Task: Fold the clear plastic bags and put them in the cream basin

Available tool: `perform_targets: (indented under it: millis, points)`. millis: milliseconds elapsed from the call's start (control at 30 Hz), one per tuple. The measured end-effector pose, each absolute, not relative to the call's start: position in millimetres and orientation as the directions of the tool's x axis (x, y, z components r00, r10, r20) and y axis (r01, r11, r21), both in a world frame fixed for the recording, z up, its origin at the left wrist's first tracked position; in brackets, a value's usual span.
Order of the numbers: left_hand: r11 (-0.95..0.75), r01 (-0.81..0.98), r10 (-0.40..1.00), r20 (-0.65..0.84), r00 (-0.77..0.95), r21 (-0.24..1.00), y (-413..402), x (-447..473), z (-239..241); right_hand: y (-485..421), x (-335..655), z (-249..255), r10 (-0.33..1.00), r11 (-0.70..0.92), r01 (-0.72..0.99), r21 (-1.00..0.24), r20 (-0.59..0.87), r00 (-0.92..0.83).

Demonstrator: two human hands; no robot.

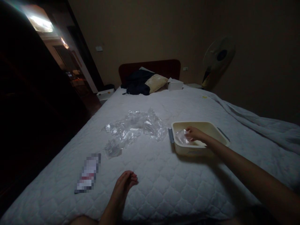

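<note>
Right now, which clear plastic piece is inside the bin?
The clear piece in the right hand, inside the cream bin; the other pieces lie on the bed.

Left hand [126, 181] to cream tub [194, 151]: bare quilted bedspread [159, 178] — passable | beyond: crumpled clear plastic [134, 126] | tub: open-topped, right forearm [243, 165] over near rim

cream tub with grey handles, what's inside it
Clear plastic is inside the cream tub, apparently pinched by the right hand. The near wall, hand and forearm cover part of the bottom, so anything there is hidden.
</note>
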State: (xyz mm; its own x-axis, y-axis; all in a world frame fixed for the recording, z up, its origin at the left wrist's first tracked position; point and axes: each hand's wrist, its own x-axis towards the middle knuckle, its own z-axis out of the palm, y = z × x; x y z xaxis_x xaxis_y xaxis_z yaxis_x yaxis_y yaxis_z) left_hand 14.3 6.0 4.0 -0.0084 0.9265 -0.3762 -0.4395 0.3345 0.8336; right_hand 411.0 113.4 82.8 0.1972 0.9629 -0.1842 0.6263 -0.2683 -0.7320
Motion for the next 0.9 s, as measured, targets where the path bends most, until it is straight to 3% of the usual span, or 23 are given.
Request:
perform_targets:
  millis: [167, 300, 400, 500, 700, 900]
  points:
    - [0.334, -0.457, 0.929, -0.370, 0.011, 0.825, 7, 13, 0, 115, 408, 89, 0.976, -0.162, 0.782, -0.602, 0.020, 0.218]
    - [0.333, -0.469, 0.931, -0.364, 0.026, 0.818, 8, 12, -3, 110, 403, 102, 0.986, -0.068, 0.834, -0.548, 0.090, 0.139]
    - [0.330, -0.481, 0.932, -0.360, 0.030, 0.812, 9, 12, -4, 107, 394, 111, 1.000, -0.025, 0.780, -0.626, -0.015, 0.020]
    - [0.332, -0.478, 0.932, -0.360, 0.034, 0.813, 8, 12, -4, 108, 386, 111, 0.977, -0.129, 0.674, -0.727, -0.208, -0.037]
    - [0.325, -0.472, 0.934, -0.355, 0.025, 0.820, 6, 13, -1, 127, 376, 90, 0.917, -0.282, 0.654, -0.702, -0.397, -0.031]
    - [0.336, -0.476, 0.932, -0.358, 0.047, 0.813, 8, 12, -3, 136, 367, 73, 0.883, -0.332, 0.647, -0.687, -0.468, -0.043]
